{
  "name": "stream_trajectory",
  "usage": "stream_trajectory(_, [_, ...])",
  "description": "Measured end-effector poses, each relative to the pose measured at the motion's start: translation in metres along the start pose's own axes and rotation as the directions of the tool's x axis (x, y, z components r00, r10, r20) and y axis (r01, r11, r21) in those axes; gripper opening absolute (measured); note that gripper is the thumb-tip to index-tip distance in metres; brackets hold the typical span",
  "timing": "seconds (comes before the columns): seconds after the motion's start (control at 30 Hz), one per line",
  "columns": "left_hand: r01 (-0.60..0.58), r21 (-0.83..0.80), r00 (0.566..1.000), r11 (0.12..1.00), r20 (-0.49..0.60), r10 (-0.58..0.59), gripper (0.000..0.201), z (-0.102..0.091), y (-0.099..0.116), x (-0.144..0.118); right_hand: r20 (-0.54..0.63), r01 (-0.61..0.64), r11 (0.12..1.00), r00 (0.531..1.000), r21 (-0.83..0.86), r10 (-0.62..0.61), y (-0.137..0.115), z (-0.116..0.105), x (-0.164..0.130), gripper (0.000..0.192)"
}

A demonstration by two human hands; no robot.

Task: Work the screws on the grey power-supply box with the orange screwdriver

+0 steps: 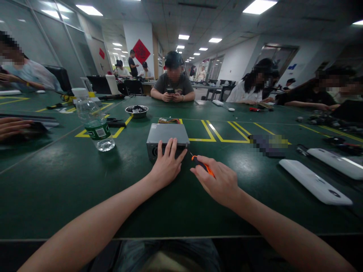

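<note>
A grey metal box (167,134) with coloured wires at its back stands on the green table (70,181) in front of me. My left hand (167,164) rests flat against its near face, fingers spread over the top edge. My right hand (219,181) holds an orange-and-black screwdriver (202,165), whose thin tip points at the box's near right corner.
A clear water bottle (95,121) stands to the left. A small metal bowl (136,110) sits behind the box. White flat devices (314,183) lie at the right. Several people sit around the table; another person's hand (14,127) rests at the far left.
</note>
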State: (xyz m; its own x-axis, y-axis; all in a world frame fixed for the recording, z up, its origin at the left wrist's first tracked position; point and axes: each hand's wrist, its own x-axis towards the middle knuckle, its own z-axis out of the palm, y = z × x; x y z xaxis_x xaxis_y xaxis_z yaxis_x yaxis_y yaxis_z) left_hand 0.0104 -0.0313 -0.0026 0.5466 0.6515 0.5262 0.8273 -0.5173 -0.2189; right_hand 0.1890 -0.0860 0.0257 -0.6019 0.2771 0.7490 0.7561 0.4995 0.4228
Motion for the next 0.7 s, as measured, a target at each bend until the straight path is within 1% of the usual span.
stream_trajectory(0.1, [0.001, -0.003, 1.0, 1.0, -0.007, -0.001, 0.049, -0.0001, 0.0, -0.0002, 0.028, 0.014, 0.999, 0.999, 0.051, -0.016, -0.003, -0.0006, 0.0014, 0.015])
stream_trajectory(0.23, [-0.01, -0.014, 1.0, 1.0, -0.006, 0.01, 0.049, -0.0011, -0.0007, -0.0005, -0.003, 0.054, 0.998, 0.999, 0.03, -0.054, -0.0031, 0.0006, -0.0015, 0.022])
stream_trajectory(0.37, [-0.001, -0.023, 1.0, 1.0, -0.003, 0.001, 0.05, 0.0, -0.0007, -0.0006, 0.009, -0.012, 1.0, 1.0, -0.012, 0.012, 0.0031, 0.0034, -0.005, 0.02])
stream_trajectory(0.47, [0.002, -0.023, 1.0, 1.0, -0.011, -0.002, 0.05, 0.001, -0.0005, -0.0003, -0.003, -0.029, 0.999, 1.0, 0.034, 0.029, 0.0047, 0.0038, -0.0039, 0.019])
stream_trajectory(0.57, [-0.001, -0.022, 1.0, 1.0, -0.012, 0.001, 0.048, 0.0006, -0.0006, -0.0001, -0.011, 0.0, 0.997, 1.0, 0.082, 0.001, 0.0017, 0.0023, -0.0012, 0.017])
stream_trajectory(0.7, [-0.008, -0.025, 1.0, 1.0, 0.002, 0.008, 0.048, -0.0008, -0.0009, -0.0005, 0.0, 0.062, 0.997, 0.998, 0.049, -0.062, -0.0019, 0.0015, -0.0018, 0.024])
